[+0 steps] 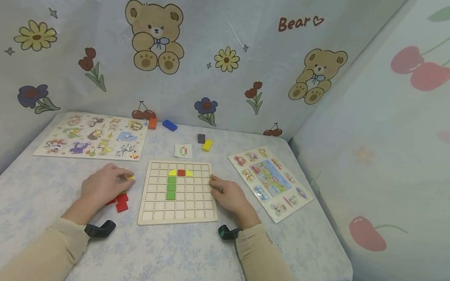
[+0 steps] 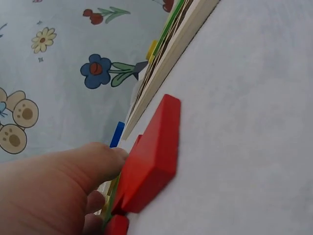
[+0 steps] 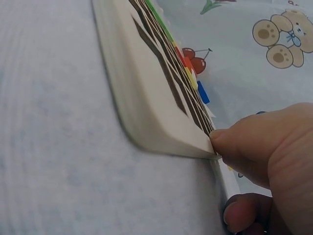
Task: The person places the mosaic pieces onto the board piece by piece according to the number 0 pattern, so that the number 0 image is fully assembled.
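The left hand [image 1: 104, 185] has its fingers curled down over a small pile of tiles just left of the grid board [image 1: 178, 193]; a yellow tile [image 1: 130, 177] peeks out at the fingertips, though whether it is pinched I cannot tell. Red tiles [image 1: 121, 202] lie on the table [image 1: 174, 255] against the heel of that hand, and from the left wrist view the nearest red tile [image 2: 151, 159] sits flat with the fingers [image 2: 78, 169] touching its far edge.

The right hand [image 1: 230, 195] rests at the board's right edge, fingers together and bent, the thumb tip [image 3: 220, 139] pressed against the rim.

On the board, three green tiles [image 1: 171, 187] run in a column, topped by a row of yellow, red and yellow.

Farther off lie a pattern card [image 1: 183, 151], a dark tile [image 1: 200, 138] beside a yellow one, and an orange tile [image 1: 152, 123] and a blue tile [image 1: 169, 125] near the wall. An animal puzzle [image 1: 93, 135] sits far left, a vehicle puzzle [image 1: 270, 181] on the right.
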A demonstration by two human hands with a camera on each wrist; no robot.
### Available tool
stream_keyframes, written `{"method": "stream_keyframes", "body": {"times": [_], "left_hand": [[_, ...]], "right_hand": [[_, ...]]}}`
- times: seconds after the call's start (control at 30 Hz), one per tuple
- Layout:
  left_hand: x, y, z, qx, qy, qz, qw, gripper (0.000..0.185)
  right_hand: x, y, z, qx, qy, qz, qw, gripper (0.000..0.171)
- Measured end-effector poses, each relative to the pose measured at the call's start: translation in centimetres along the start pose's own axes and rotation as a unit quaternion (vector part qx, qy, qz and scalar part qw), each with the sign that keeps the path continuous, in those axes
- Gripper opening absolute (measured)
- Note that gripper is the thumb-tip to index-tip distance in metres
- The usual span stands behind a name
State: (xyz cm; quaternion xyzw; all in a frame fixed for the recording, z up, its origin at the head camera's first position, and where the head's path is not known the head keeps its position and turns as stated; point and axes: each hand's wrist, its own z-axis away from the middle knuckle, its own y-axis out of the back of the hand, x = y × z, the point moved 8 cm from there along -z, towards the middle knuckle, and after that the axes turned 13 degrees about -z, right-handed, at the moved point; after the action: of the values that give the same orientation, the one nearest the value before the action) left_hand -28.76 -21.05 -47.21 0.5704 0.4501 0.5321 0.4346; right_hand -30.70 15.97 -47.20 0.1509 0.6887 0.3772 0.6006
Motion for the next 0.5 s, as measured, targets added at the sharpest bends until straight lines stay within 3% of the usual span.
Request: {"method": "stream_keyframes", "body": {"times": [0.5], "left_hand": [[0.17,-0.01,-0.13,-0.007,0.005,0.026,0.9996,0.038]], "right_hand": [[0.27,-0.09,-0.07,0.003,-0.007,-0.004,1.0,0.041]]}}
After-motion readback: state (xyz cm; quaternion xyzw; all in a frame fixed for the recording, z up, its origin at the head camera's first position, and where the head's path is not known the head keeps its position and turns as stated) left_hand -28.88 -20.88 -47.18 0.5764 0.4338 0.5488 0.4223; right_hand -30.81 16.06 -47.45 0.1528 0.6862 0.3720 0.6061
